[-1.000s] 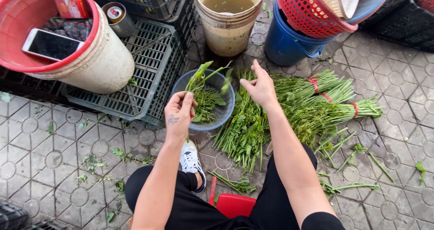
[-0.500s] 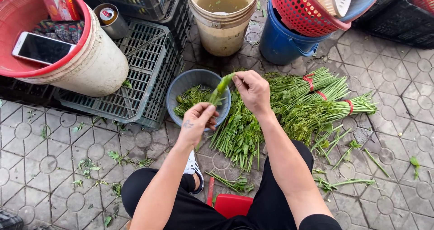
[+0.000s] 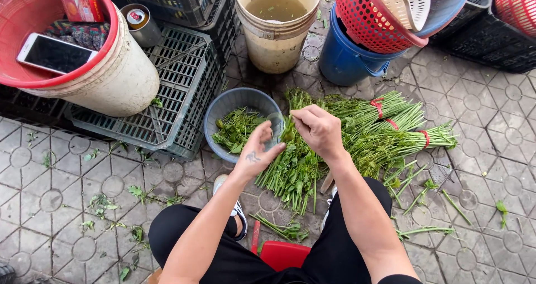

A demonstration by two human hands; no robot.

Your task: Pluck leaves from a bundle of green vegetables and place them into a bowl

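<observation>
A: Where are the person's hands?

B: Both hang over the loose pile of greens [image 3: 296,169] on the paved floor, just right of the grey bowl [image 3: 220,108]. The right hand [image 3: 319,130] has its fingers curled shut around the top of a green stem [image 3: 288,134], pinching it. The left hand [image 3: 258,153] is half open, palm turned up, fingers spread toward that same stem, touching or nearly touching it; whether it grips anything cannot be told.

A: Why hold it that way?

B: It looks as if one hand steadies the stalk while the other sits ready at the leaves. The bowl lies right by the left hand and already has picked leaves [image 3: 237,129] in it, so a short reach is enough.

A: And the rest of the greens?

B: Tied bundles [image 3: 391,125] with red bands lie to the right of the loose pile, stems together, well within arm's reach. Scraps are scattered on the tiles.

A: What else stands about?

B: A cream bucket of murky water [image 3: 276,24], a blue bucket [image 3: 349,61] carrying red baskets, a grey crate [image 3: 167,88], and a red-rimmed tub [image 3: 120,75] holding a phone [image 3: 53,53].
</observation>
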